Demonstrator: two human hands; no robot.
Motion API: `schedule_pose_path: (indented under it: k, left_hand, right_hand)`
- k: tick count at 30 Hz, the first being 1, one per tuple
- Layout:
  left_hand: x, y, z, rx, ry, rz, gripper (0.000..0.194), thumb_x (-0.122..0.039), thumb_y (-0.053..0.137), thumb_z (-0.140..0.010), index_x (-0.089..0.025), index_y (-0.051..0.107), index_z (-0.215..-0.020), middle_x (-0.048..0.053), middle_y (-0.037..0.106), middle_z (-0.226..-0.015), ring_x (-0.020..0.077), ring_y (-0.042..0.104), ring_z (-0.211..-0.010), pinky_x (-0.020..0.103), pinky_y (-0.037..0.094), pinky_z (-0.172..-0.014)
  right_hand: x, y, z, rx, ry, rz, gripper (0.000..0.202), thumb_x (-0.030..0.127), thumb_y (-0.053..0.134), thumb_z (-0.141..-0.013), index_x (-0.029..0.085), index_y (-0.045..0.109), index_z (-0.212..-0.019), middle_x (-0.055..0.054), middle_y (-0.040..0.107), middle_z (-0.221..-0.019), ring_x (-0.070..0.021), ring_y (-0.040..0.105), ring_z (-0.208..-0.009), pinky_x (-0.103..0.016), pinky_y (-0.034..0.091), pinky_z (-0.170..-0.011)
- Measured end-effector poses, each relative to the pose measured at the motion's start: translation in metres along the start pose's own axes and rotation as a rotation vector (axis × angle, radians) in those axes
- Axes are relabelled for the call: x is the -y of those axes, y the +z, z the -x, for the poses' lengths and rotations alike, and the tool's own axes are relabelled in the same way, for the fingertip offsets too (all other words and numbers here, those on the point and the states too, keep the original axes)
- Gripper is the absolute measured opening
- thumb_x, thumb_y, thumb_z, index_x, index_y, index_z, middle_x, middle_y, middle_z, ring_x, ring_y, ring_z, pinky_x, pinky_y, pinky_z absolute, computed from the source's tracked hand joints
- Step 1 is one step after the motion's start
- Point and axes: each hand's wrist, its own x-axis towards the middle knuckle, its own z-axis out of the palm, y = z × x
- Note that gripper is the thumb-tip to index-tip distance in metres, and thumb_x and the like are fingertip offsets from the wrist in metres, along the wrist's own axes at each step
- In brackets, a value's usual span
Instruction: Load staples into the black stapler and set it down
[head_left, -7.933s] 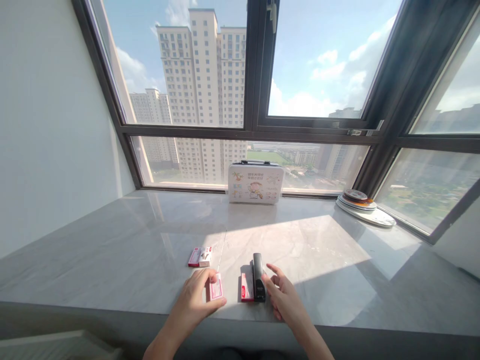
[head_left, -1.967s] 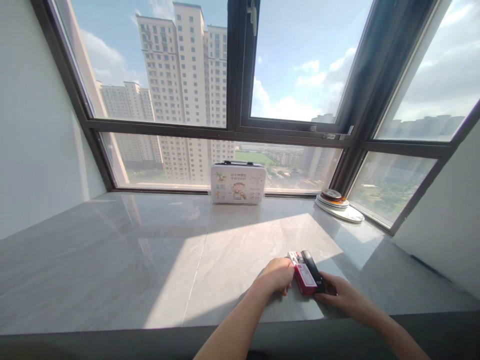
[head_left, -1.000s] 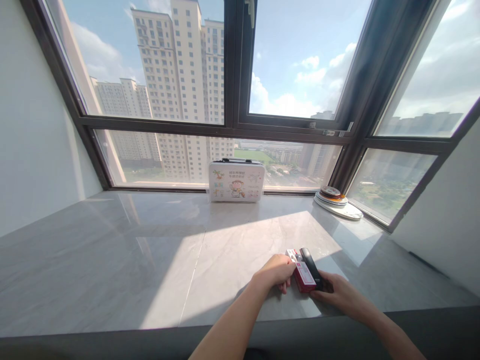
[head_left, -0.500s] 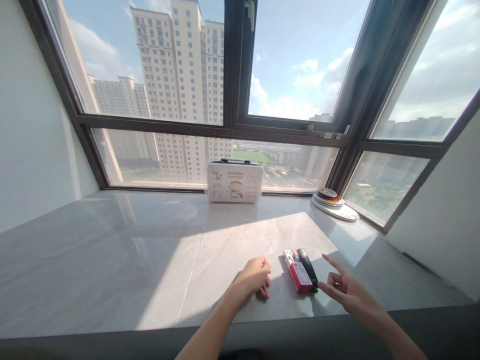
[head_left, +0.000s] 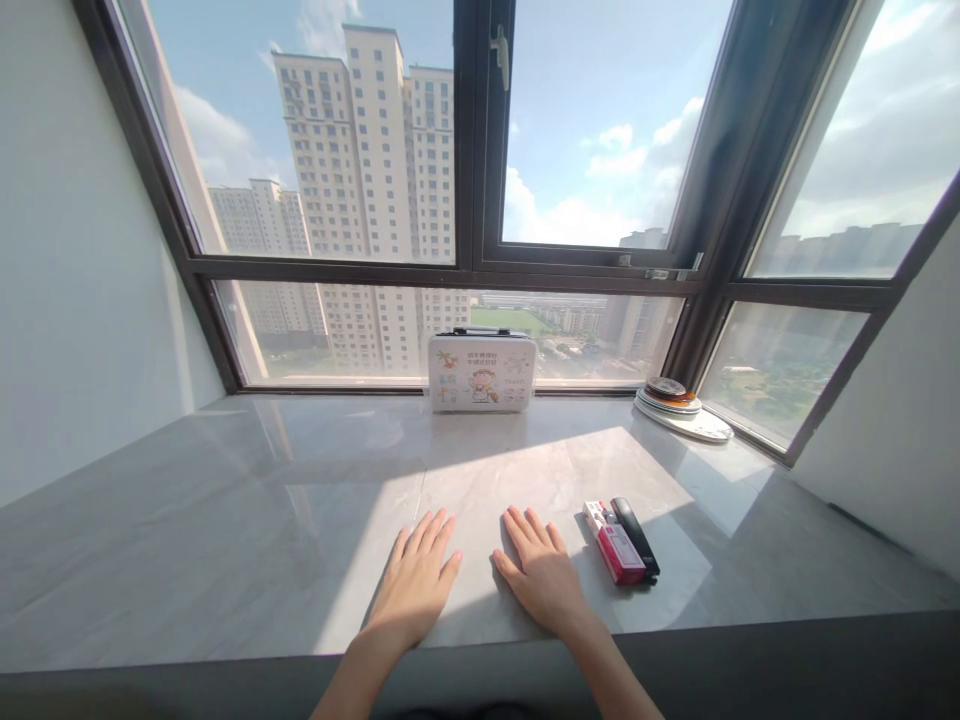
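Palm down on the sunlit sill, my left hand (head_left: 415, 580) lies flat with its fingers spread and nothing in it. A short gap away, my right hand (head_left: 541, 570) rests flat in the same way, fingers apart. To the right of it lies a small red and white box (head_left: 618, 545), apart from the hand. A black stapler (head_left: 636, 538) lies along the box's right side, seemingly against it.
The grey marble-patterned sill (head_left: 225, 560) ends at a front edge near my wrists. Against the window stands a white case (head_left: 482, 375) with cartoon prints and a black handle. Several stacked plates or lids (head_left: 679, 408) sit in the right back corner.
My left hand has moved left and gone from curled to flat. The right hand has come from beyond the stapler to the box's left side and opened flat. The view has shifted slightly.
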Motion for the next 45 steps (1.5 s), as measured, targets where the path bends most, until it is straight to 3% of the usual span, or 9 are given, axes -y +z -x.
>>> schedule_pose_path:
  k: [4, 14, 27, 45]
  left_hand:
    - [0.0, 0.01, -0.002, 0.003, -0.015, -0.158, 0.056, -0.048, 0.034, -0.105, -0.032, 0.033, -0.158, 0.0, 0.024, -0.167, 0.0249, 0.018, -0.155, 0.053, 0.012, -0.127]
    - [-0.002, 0.007, -0.003, -0.011, -0.037, -0.162, 0.056, -0.051, 0.032, -0.105, -0.032, 0.034, -0.158, 0.001, 0.023, -0.167, 0.0243, 0.018, -0.155, 0.052, 0.015, -0.126]
    - [-0.004, 0.005, -0.004, -0.011, -0.049, -0.152, 0.055, -0.049, 0.035, -0.105, -0.033, 0.036, -0.157, 0.001, 0.025, -0.167, 0.0251, 0.019, -0.155, 0.052, 0.016, -0.126]
    - [-0.01, -0.004, -0.003, 0.016, -0.06, -0.153, 0.053, -0.049, 0.025, -0.108, -0.033, 0.036, -0.157, 0.001, 0.027, -0.166, 0.0236, 0.021, -0.155, 0.051, 0.018, -0.126]
  right_hand:
    - [0.004, 0.011, -0.003, -0.046, 0.019, 0.141, 0.062, 0.051, 0.04, -0.101, 0.028, 0.036, -0.158, -0.001, 0.027, -0.167, -0.0324, 0.017, -0.156, -0.056, 0.013, -0.124]
    - [0.007, 0.016, 0.001, -0.062, -0.021, 0.26, 0.059, 0.044, 0.038, -0.102, 0.027, 0.036, -0.158, -0.006, 0.025, -0.167, -0.0363, 0.018, -0.155, -0.062, 0.014, -0.121]
    - [0.007, 0.019, 0.002, -0.079, -0.012, 0.26, 0.058, 0.042, 0.039, -0.102, 0.027, 0.037, -0.158, -0.006, 0.026, -0.167, -0.037, 0.021, -0.154, -0.062, 0.017, -0.12]
    - [0.008, 0.019, 0.002, -0.082, -0.017, 0.275, 0.058, 0.043, 0.038, -0.103, 0.027, 0.037, -0.158, -0.006, 0.025, -0.167, -0.0373, 0.02, -0.154, -0.061, 0.018, -0.12]
